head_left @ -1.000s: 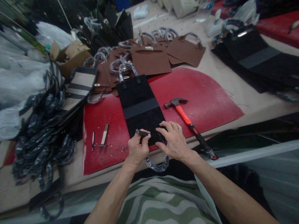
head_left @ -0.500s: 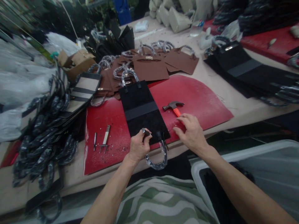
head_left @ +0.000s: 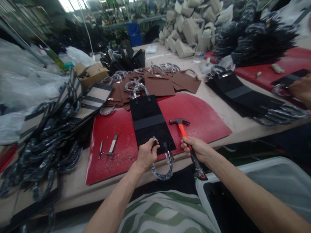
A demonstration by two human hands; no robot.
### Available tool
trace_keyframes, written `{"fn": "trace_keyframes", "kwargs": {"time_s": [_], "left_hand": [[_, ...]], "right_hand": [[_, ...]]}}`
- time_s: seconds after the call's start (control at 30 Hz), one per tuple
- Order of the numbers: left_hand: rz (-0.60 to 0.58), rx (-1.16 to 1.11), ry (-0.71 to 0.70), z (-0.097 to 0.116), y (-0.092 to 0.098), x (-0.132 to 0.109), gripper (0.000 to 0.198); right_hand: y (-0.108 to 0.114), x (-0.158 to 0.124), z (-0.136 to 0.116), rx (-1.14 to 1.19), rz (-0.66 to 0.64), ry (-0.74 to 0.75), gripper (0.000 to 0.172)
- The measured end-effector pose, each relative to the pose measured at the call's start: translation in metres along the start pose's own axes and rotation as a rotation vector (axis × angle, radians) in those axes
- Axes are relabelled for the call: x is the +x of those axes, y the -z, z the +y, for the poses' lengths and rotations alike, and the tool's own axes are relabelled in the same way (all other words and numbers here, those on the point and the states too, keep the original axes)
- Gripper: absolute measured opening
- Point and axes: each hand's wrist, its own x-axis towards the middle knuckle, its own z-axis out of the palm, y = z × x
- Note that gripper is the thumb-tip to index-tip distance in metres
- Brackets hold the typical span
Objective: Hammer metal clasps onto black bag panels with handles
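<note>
the left hand point(head_left: 147, 154) is closed round a metal-topped punch point(head_left: 154, 139) at the near end of a black bag panel point(head_left: 147, 110); the right hand point(head_left: 194, 147) grips a claw hammer point(head_left: 182, 130). a pronged tool point(head_left: 113, 144) lies on the red mat point(head_left: 199, 118), left of the left hand.

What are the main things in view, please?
bag panel: one, black, centre
central mat: one, red, beneath bag panel
hammer: one, orange and black, centre
rod: one, grey, centre
loose tools: two, greyish, centre left
brown panels: several, brown, rear centre
stacked panels: several, black, right
wrapped handles: many, black, left
bags: many, beige, back
tub: one, white, lower right
co-worker's hand: one, right edge
left grip: one, holding rod
right grip: one, holding hammer
</note>
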Motion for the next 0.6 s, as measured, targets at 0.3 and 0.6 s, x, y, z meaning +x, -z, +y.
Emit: {"fn": "trace_keyframes", "kwargs": {"time_s": [0.3, 0.6], "left_hand": [[-0.001, 0.035, -0.025, -0.002, -0.002, -0.002, 0.011], [-0.006, 0.055, -0.031, -0.002, -0.004, -0.001, 0.010]], "right_hand": [[-0.015, -0.079, -0.045, -0.537, 0.273, 0.768, 0.034], [-0.013, -0.118, -0.075, -1.010, 0.405, 1.076, 0.032]]}}
